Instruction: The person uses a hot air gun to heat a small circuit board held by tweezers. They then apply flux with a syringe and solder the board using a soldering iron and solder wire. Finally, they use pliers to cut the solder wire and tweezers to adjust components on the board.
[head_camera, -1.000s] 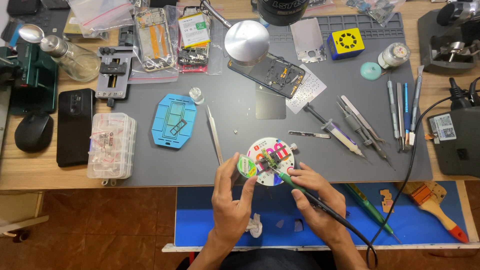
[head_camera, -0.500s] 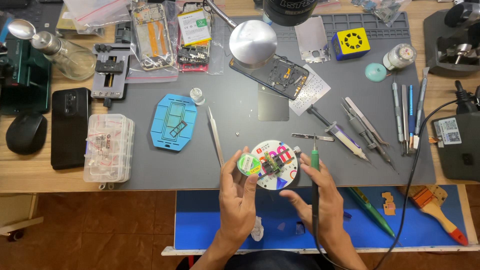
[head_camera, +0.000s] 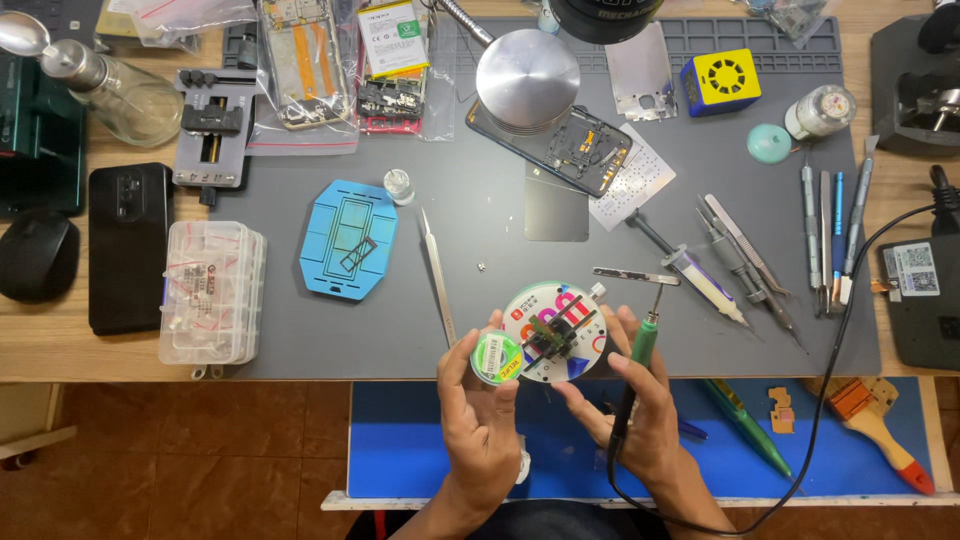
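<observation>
Resting between fingers (head_camera: 640, 385): soldering iron (head_camera: 645, 335)

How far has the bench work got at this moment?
Done: the phone lies opened on the grey mat. In hand: left hand holds a small green reel by the round fixture; right hand grips the soldering iron, tip raised. Left: phone not reassembled.

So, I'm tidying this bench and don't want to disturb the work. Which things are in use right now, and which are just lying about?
In use:
- left hand holding a small green-labelled reel
- right hand holding a corded soldering iron
- round white holder between them

Lying about:
- tweezers
- blue plate
- syringe
- black phone
- paintbrush
</observation>
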